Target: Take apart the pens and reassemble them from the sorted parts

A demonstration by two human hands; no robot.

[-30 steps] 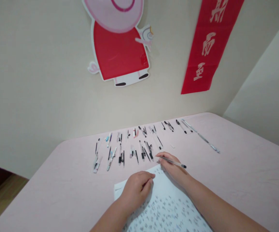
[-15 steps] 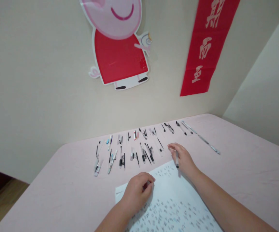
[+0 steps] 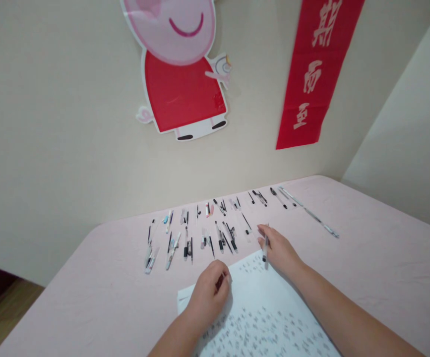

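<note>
My right hand (image 3: 280, 250) is just past the top edge of a white sheet of paper (image 3: 259, 292), its fingers closed on a clear pen (image 3: 266, 248). The pen's dark end points down towards the sheet. Over the paper's upper left part rests my left hand (image 3: 212, 290), curled, with thumb and fingers together. Whatever it may hold is hidden. Rows of small dark handwriting cover the lower part of the sheet, and a few lines stand at its top. Nearest to the right hand on the far side lies a thin black refill (image 3: 246, 221).
Several taken-apart pens, with refills, barrels and caps, lie in two rows beyond the paper, among them a white pen (image 3: 173, 252). A long thin silvery rod (image 3: 313, 214) lies at the right. The pink-covered table (image 3: 99, 297) meets a wall with a cartoon pig cutout (image 3: 185, 94) and a red banner (image 3: 307, 99).
The pen in my right hand has swung, its dark end moving left over the paper. My left hand has shifted slightly left and up. The view has moved a little.
</note>
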